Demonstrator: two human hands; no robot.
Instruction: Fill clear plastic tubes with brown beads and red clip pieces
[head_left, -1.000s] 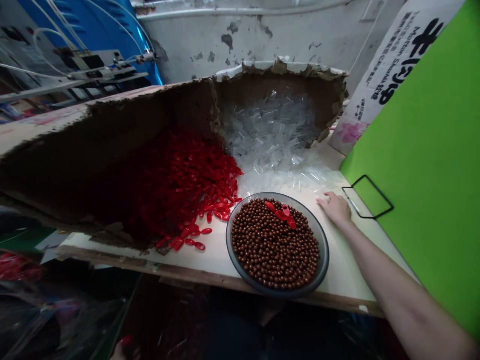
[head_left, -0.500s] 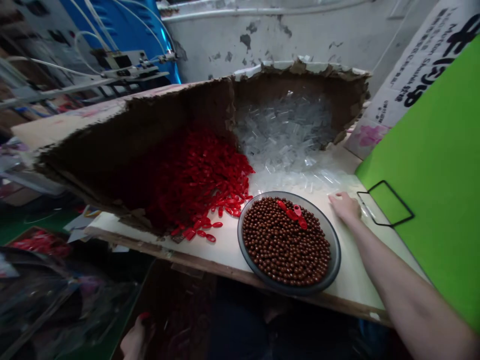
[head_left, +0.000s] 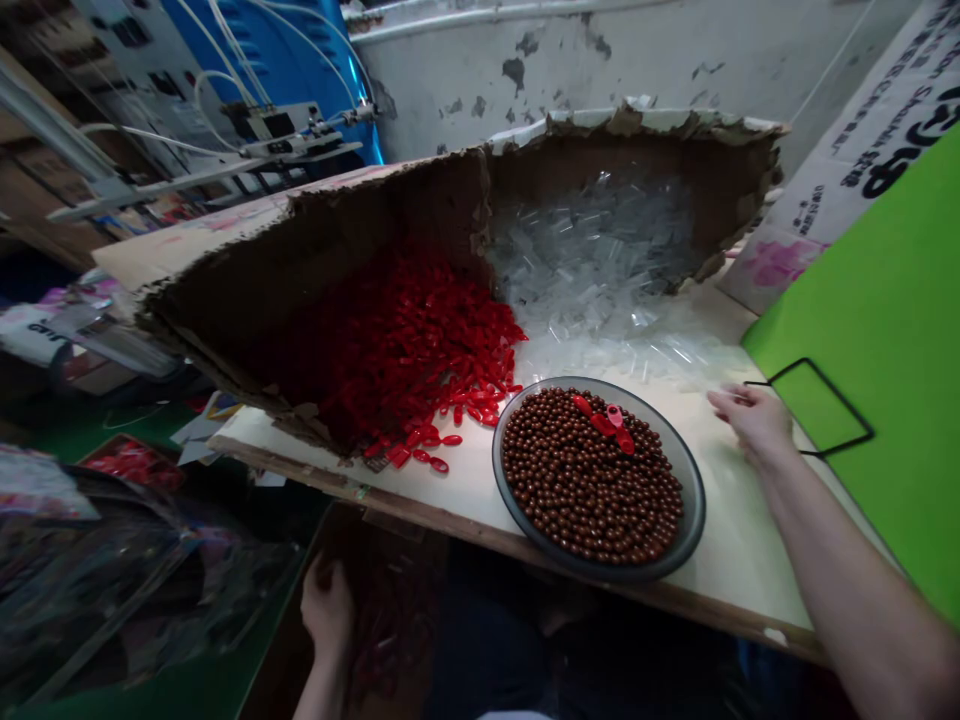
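My right hand [head_left: 751,418] rests on the pale tabletop [head_left: 720,540] right of a round grey dish [head_left: 694,500] heaped with small brown balls [head_left: 585,490]; its fingers reach toward loose clear plastic pieces [head_left: 600,290], curled, and what they hold is hidden. A few red plastic caps [head_left: 609,422] lie on top of the balls. My left hand [head_left: 327,605] is low, below the table edge in the dark, fingers curled near something reddish I cannot make out. A pile of red caps [head_left: 420,350] spills from a torn cardboard box [head_left: 315,240].
A green panel [head_left: 885,330] with a black wire loop [head_left: 817,410] stands at the right. A white printed carton [head_left: 847,150] leans behind it. Blue machinery with tubes [head_left: 285,110] is at the back left. Plastic bags [head_left: 112,580] lie on the floor at left.
The view has swung left and down. My left hand has risen into sight below the table edge. My right hand stays beside the dish near the clear pieces.
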